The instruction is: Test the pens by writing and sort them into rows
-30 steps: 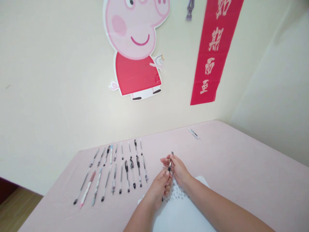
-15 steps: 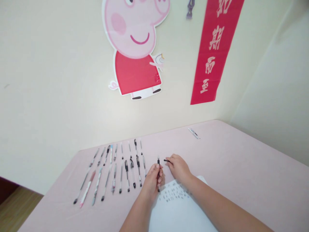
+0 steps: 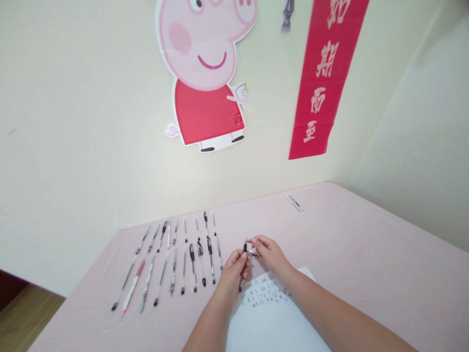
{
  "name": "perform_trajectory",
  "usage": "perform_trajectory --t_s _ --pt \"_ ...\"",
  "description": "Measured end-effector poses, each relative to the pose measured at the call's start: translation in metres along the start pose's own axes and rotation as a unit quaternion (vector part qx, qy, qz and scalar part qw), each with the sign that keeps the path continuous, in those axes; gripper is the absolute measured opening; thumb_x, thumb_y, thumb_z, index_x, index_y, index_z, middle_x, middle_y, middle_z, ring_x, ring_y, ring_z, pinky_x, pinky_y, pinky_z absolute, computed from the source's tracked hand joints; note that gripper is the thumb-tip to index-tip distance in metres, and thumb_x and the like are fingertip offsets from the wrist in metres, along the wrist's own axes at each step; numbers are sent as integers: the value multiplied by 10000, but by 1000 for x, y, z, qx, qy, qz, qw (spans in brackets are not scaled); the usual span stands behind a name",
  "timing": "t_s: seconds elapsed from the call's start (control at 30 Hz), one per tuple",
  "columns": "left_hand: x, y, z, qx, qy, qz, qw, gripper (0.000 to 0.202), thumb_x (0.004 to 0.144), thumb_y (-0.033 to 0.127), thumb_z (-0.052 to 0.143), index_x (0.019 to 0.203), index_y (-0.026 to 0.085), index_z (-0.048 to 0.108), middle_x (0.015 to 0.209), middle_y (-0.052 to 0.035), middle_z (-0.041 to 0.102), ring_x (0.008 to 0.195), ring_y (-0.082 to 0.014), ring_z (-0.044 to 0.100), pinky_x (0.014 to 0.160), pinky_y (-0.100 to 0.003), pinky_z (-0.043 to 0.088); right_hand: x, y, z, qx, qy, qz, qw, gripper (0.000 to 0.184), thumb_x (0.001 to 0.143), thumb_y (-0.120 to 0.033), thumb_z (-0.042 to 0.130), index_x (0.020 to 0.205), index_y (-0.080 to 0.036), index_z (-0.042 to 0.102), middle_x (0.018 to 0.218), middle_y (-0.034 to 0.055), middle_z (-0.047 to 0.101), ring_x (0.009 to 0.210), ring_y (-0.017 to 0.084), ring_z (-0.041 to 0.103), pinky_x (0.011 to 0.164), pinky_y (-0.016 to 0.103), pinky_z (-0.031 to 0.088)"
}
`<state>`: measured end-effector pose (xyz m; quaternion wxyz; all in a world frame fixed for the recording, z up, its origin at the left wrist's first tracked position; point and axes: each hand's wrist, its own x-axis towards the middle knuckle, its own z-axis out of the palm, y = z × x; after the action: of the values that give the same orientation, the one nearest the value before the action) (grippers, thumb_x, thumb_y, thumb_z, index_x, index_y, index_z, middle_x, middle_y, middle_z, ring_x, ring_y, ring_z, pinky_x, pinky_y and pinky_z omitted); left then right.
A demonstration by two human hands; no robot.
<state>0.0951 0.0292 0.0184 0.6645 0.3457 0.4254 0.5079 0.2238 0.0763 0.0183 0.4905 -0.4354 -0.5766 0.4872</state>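
A pen with a black grip (image 3: pixel 245 247) stands upright in my left hand (image 3: pixel 233 272), its clear tip pointing up and its lower end showing below the fingers. The fingers are closed around its barrel. Close beside the tip is my right hand (image 3: pixel 270 253), thumb and forefinger drawn together near it. A small dark pen cap (image 3: pixel 252 253) lies within the right hand's fingers, partly hidden by them. Whether those fingers touch the pen tip, I cannot tell. Under my wrists lies a white sheet of paper (image 3: pixel 271 318) with rows of dark handwriting.
Two rows of pens, with a pink pen (image 3: pixel 133 287) and a grey-white pen (image 3: pixel 147 283) among them, lie left of my hands on the pink tabletop (image 3: pixel 366 254). A small white packet (image 3: pixel 294 203) lies toward the back. The wall (image 3: pixel 110 161) rises behind.
My right hand has closed in on the pen, its fingertips now beside the tip. The pen has shifted slightly right, and the cap has turned in the right fingers.
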Motion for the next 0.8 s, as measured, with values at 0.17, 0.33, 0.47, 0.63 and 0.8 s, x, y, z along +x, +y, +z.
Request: perform_trajectory --t_s 0.17,0.33,0.47,0.63,0.8 --pt "0 -1 1 42 -8 0 999 376 689 499 662 760 165 504 581 64 455 407 -17 327 376 -162 168 -2 -1 6 154 -24 128 979 400 635 -551 680 686 -170 571 476 -66 436 414 60 315 420 207 191" --pt "-1 0 2 65 -15 -5 998 393 671 513 667 765 166 510 539 78 422 402 -21 338 378 -166 167 -2 -3 7 196 -19 128 972 370 551 -451 773 676 -169 568 511 -67 479 426 52 346 428 205 203" --pt "0 0 2 73 -18 -6 997 427 659 545 658 795 159 535 544 74 440 385 -26 351 367 -176 188 -1 -3 5 209 -25 129 969 345 560 -428 775 640 -166 566 491 -68 476 417 46 336 431 208 195" --pt "0 -1 1 76 -26 -5 997 463 659 582 637 803 151 553 544 74 446 365 -21 333 361 -176 197 0 0 3 219 -42 130 966 322 584 -418 773 645 -156 596 478 -62 472 436 51 372 448 207 218" --pt "-1 -1 0 67 -29 -14 997 474 660 596 631 792 147 557 544 73 439 376 -23 336 366 -170 210 0 0 1 223 -82 128 963 320 633 -434 741 744 -147 655 507 -39 510 464 58 403 459 207 230"
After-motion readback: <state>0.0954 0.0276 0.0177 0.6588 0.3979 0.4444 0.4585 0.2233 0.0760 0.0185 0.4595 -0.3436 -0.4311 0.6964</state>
